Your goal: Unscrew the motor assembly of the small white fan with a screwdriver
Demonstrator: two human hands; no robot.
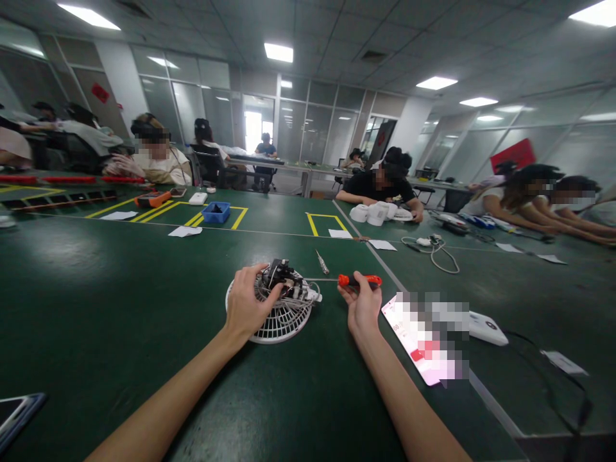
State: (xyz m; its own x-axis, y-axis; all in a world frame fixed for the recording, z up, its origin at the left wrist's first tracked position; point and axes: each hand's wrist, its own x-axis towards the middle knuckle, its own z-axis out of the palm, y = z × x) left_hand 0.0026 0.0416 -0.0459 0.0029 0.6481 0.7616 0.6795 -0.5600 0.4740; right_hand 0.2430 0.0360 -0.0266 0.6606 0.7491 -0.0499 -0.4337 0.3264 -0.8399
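Observation:
A small white fan grille (282,319) lies flat on the green table (96,301), with a black motor and loose wires (285,280) on top of it. My left hand (249,301) grips the grille and motor from the left, fingers curled round them. My right hand (360,305) is closed round a screwdriver with a red and black handle (360,280); its thin shaft points left and its tip reaches the motor. A second small screwdriver (321,262) lies on the table just behind.
A phone with a lit screen (426,343) and a white power bank (487,328) lie to the right. A blue tray (216,212) and paper slips sit farther back. A tablet corner (17,414) shows at bottom left. Several other people work at surrounding tables.

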